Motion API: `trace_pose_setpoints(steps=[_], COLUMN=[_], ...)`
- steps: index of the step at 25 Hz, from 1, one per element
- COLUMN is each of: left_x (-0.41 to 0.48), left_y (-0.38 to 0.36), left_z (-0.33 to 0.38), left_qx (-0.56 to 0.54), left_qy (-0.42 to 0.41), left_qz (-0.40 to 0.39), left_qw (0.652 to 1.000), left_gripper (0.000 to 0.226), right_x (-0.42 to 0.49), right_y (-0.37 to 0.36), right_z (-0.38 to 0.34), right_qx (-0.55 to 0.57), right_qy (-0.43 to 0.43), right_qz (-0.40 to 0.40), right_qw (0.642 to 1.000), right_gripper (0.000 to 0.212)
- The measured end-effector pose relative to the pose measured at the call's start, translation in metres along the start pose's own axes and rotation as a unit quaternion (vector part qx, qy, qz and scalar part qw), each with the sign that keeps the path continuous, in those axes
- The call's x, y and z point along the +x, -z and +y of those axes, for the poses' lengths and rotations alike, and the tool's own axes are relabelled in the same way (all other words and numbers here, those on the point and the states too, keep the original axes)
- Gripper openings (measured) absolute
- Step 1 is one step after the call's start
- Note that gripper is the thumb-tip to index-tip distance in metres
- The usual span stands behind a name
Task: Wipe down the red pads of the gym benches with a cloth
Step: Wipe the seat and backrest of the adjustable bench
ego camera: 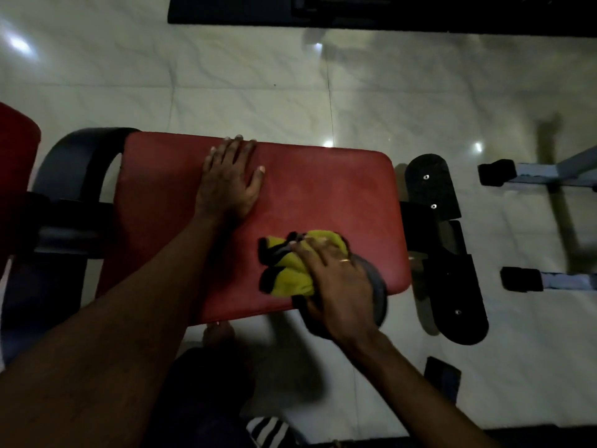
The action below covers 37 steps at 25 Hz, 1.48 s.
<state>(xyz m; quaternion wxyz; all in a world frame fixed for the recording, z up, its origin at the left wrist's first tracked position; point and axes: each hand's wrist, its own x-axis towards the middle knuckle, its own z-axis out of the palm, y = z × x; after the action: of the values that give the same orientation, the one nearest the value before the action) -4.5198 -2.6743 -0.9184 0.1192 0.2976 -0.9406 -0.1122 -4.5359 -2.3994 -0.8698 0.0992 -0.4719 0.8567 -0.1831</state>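
Note:
A red bench pad (323, 195) fills the middle of the head view. My left hand (229, 179) lies flat on its far left part, fingers spread toward the far edge, holding nothing. My right hand (339, 279) presses a bunched yellow, grey and black cloth (290, 270) onto the pad's near right corner. The cloth sticks out to the left of my fingers, and part of it hangs over the near edge. A second red pad (16, 176) shows at the left border.
The dark bench frame (71, 195) joins the two pads on the left. A black foot plate (449, 247) lies right of the pad. Grey frame legs with black caps (523, 279) stand at the right. The floor is pale glossy tile (226, 76). A dark mat (355, 11) runs along the top.

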Motion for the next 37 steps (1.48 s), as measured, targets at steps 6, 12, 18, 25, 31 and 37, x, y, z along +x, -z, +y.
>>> trace_pose_setpoints(steps=[6,12,18,25,31,37], left_x=[0.001,0.001,0.003,0.002,0.004,-0.002], left_y=[0.001,0.003,-0.003,-0.005,-0.002,-0.002], left_z=[-0.001,0.0,-0.004,-0.006,-0.002,-0.001], left_qx=[0.003,-0.003,-0.008,-0.012,-0.026,-0.031], left_qy=[0.003,0.015,0.012,0.014,0.004,-0.001], left_qz=[-0.001,0.002,0.001,0.013,0.013,0.019], left_qw=[1.0,1.0,1.0,1.0,1.0,0.999], left_gripper=[0.059,0.059,0.059,0.059,0.059,0.059], right_x=[-0.015,0.052,0.168,0.168,0.156,0.106], right_y=[0.011,0.041,0.025,0.051,0.066,0.052], right_z=[0.036,0.065,0.07,0.103,0.115,0.126], right_qx=[-0.012,-0.007,-0.022,0.024,0.097,0.077], right_qy=[0.073,-0.108,-0.103,-0.147,-0.265,-0.302], right_qz=[-0.073,0.037,0.059,0.03,0.054,0.056], right_qw=[0.995,0.993,0.993,0.988,0.958,0.949], right_gripper=[0.085,0.049,0.036,0.036,0.042,0.039])
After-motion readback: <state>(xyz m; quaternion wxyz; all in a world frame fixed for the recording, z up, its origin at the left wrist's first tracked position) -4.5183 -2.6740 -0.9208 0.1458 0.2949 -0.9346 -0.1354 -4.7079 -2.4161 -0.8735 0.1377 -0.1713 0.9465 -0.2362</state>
